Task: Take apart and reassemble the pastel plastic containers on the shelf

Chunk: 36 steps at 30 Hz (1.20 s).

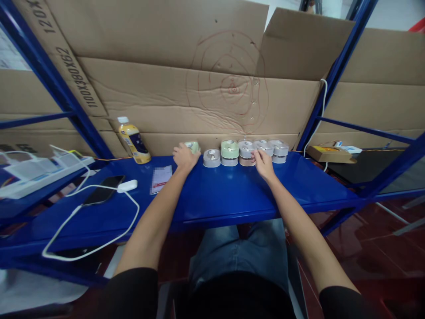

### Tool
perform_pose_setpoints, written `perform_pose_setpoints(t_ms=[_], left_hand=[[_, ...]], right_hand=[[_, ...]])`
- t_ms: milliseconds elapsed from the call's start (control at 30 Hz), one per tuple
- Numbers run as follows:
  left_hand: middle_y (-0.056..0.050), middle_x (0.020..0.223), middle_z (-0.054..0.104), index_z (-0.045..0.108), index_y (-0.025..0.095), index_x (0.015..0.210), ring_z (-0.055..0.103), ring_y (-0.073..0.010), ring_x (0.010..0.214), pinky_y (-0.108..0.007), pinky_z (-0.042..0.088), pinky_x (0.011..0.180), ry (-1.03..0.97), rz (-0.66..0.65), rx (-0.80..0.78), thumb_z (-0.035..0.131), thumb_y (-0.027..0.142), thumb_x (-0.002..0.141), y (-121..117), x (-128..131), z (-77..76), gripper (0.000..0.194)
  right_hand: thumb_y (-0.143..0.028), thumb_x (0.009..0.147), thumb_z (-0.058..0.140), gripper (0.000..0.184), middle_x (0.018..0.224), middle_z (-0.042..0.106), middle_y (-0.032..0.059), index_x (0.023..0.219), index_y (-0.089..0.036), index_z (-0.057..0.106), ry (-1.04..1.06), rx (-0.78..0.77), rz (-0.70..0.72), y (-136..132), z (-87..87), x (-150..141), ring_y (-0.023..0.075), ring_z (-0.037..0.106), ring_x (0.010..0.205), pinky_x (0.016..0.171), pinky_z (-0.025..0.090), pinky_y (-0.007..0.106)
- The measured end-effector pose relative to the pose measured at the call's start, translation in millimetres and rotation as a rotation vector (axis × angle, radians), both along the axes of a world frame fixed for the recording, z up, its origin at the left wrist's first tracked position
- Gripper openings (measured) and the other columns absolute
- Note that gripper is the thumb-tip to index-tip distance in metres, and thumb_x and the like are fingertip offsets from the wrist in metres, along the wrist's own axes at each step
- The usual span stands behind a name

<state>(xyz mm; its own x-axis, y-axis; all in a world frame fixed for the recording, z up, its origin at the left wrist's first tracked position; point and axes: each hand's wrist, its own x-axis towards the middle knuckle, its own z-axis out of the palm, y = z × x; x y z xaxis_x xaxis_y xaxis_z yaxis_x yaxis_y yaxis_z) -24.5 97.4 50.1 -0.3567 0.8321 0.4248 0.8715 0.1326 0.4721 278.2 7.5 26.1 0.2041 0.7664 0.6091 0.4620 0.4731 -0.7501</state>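
Observation:
My left hand (186, 158) rests at the left end of a row of small round lidded containers, its fingers over a pale green container (193, 146). It seems to grip it. A grey-white container (211, 158) stands alone to the right of that hand. Further right are a green-lidded stack (229, 149) and a white-lidded stack with a pinkish base (246, 153). My right hand (264, 165) has its fingertips against the white-lidded stack and a neighbouring white-lidded container (263, 145). Another stack (279, 149) ends the row.
The row stands on a blue metal shelf (232, 195) against cardboard sheets (166, 93). To the left lie a yellow bottle (133, 140), a paper slip (161, 179), a phone (102, 190), a white charger (127, 186) and a power strip (43, 177). A flat brown box (328, 154) sits right.

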Motion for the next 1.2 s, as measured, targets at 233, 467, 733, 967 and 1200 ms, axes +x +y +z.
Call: perform_pose_setpoints(t_ms=[233,467,733,967,1200], left_hand=[[-0.021,0.143,0.054,0.040,0.016,0.147,0.051,-0.0436,0.135,-0.052,0.044,0.112,0.043,-0.667,0.213,0.082,0.045,0.074,-72,35,14.0,0.089],[-0.018,0.144,0.058,0.036,0.019,0.154,0.059,-0.0418,0.131,-0.053,0.050,0.107,0.030,-1.291,-0.021,0.086,0.040,0.065,-85,52,-26.8,0.104],[-0.017,0.138,0.061,0.032,0.022,0.156,0.063,-0.0372,0.126,-0.052,0.051,0.106,-0.124,-1.345,-0.049,0.090,0.046,0.064,-81,44,-39.7,0.110],[-0.017,0.138,0.060,0.028,0.018,0.160,0.060,-0.0380,0.128,-0.054,0.047,0.110,-0.107,-1.290,-0.070,0.089,0.048,0.064,-68,34,-43.1,0.118],[-0.015,0.136,0.058,0.076,0.022,0.126,0.060,-0.0364,0.128,-0.053,0.044,0.116,0.104,-1.282,-0.048,0.065,0.052,0.091,-72,33,-41.6,0.047]], right_hand=[[-0.069,0.082,0.070,0.052,0.100,0.072,0.0103,0.105,-0.021,0.070,-0.117,0.051,0.082,-6,3.5,-6,0.0269,0.069,0.089,0.082,0.059,0.045],[-0.060,0.061,0.092,0.095,0.146,0.057,0.0150,0.141,-0.023,0.057,-0.442,-0.040,0.462,-14,-1.7,-13,0.0349,0.057,0.134,0.111,0.049,0.050],[-0.053,0.058,0.095,0.110,0.134,0.067,0.0131,0.152,-0.023,0.048,-0.566,-0.192,0.525,-17,-5.1,-21,0.0354,0.064,0.126,0.110,0.050,0.052],[-0.057,0.071,0.086,0.070,0.120,0.072,0.0078,0.130,-0.024,0.064,-0.284,-0.179,0.419,-13,4.2,-6,0.0305,0.068,0.111,0.103,0.054,0.049],[-0.069,0.079,0.071,0.065,0.099,0.072,0.0072,0.123,-0.023,0.064,0.003,-0.162,0.047,-1,5.1,14,0.0283,0.069,0.095,0.088,0.058,0.046]])
